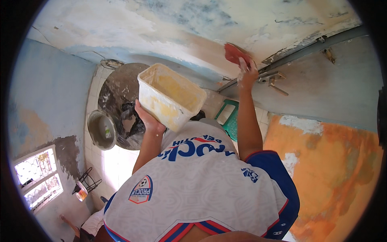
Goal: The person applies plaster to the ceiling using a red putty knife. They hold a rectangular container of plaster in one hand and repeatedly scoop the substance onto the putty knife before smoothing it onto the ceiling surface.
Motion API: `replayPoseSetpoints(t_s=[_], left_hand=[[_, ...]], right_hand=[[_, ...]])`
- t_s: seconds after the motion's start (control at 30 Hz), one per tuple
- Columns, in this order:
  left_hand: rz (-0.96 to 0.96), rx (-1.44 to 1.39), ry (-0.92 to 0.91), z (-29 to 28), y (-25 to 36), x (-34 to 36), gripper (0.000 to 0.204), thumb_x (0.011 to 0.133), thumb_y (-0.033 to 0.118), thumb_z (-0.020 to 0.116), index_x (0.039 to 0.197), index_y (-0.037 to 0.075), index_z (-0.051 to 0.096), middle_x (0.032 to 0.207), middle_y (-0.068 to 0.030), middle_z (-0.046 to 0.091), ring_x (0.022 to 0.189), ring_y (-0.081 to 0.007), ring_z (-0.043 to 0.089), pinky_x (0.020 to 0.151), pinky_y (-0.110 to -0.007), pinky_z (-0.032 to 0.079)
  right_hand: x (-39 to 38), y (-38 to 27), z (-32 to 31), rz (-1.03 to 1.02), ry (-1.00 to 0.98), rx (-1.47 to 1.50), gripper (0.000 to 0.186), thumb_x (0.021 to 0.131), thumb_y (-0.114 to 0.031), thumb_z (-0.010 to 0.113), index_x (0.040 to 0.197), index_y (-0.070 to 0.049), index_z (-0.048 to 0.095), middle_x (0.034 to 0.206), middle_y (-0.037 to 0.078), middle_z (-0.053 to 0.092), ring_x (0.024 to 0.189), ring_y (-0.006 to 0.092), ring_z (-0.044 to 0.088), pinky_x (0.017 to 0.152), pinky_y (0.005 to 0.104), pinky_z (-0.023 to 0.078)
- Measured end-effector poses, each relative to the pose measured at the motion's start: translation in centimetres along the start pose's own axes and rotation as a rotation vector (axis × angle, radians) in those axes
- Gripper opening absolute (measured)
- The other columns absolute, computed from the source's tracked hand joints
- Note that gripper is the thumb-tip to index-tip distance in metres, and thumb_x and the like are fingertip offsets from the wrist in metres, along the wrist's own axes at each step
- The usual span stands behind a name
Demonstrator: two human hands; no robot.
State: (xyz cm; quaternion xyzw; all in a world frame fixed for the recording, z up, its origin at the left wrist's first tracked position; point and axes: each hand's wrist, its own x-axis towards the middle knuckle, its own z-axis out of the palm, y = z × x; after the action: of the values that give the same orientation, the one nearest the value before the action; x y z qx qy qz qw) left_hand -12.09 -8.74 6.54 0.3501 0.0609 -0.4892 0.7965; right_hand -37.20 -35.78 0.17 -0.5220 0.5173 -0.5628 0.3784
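Note:
My left hand grips a pale rectangular plastic tub from its left side and underneath. The tub tilts, and yellowish residue coats its inner walls. Up at the patchy white and blue wall, my right hand pinches a red putty spreader. White paste smears the fingers of that hand. The spreader lies at the wall surface near the door frame; whether its edge touches the wall I cannot tell.
A round dark table carries a black plastic bag, with a grey basin at its left. A green plastic stool stands below my right arm. The grey door has a lever handle. Another person is at lower left.

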Motion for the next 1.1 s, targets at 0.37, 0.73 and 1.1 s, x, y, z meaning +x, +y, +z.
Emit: replayPoseSetpoints(t_s=[0.37, 0.73, 1.1], left_hand=[[-0.041, 0.026, 0.035, -1.6, 0.7, 1.1, 0.066, 0.104, 0.059, 0.031, 0.148, 0.012, 0.048, 0.144, -0.0100, 0.057, 0.131, -0.0313, 0.057, 0.108, -0.047, 0.048], [-0.092, 0.025, 0.021, -0.7, 0.7, 2.1, 0.066, 0.104, 0.059, 0.031, 0.147, 0.012, 0.048, 0.143, -0.0103, 0.057, 0.131, -0.0320, 0.055, 0.110, -0.047, 0.046], [-0.100, -0.062, -0.071, -1.5, 0.9, 3.8, 0.064, 0.104, 0.057, 0.031, 0.147, 0.013, 0.049, 0.143, -0.0099, 0.058, 0.130, -0.0316, 0.056, 0.110, -0.047, 0.046]], right_hand=[[-0.7, -1.6, 0.2, 0.049, -0.016, -0.040, 0.029, 0.092, -0.020, 0.076, 0.112, 0.002, 0.074, 0.097, 0.010, 0.073, 0.086, 0.0177, 0.068, 0.080, 0.0310, 0.053], [0.1, -4.0, 0.0, -0.099, -0.023, -0.323, 0.031, 0.092, -0.021, 0.076, 0.114, 0.001, 0.075, 0.107, 0.014, 0.073, 0.093, 0.0227, 0.070, 0.083, 0.0325, 0.055], [0.0, -5.4, -0.2, -0.058, -0.079, -0.215, 0.034, 0.091, -0.023, 0.076, 0.111, 0.004, 0.074, 0.096, 0.010, 0.074, 0.086, 0.0173, 0.066, 0.080, 0.0311, 0.053]])
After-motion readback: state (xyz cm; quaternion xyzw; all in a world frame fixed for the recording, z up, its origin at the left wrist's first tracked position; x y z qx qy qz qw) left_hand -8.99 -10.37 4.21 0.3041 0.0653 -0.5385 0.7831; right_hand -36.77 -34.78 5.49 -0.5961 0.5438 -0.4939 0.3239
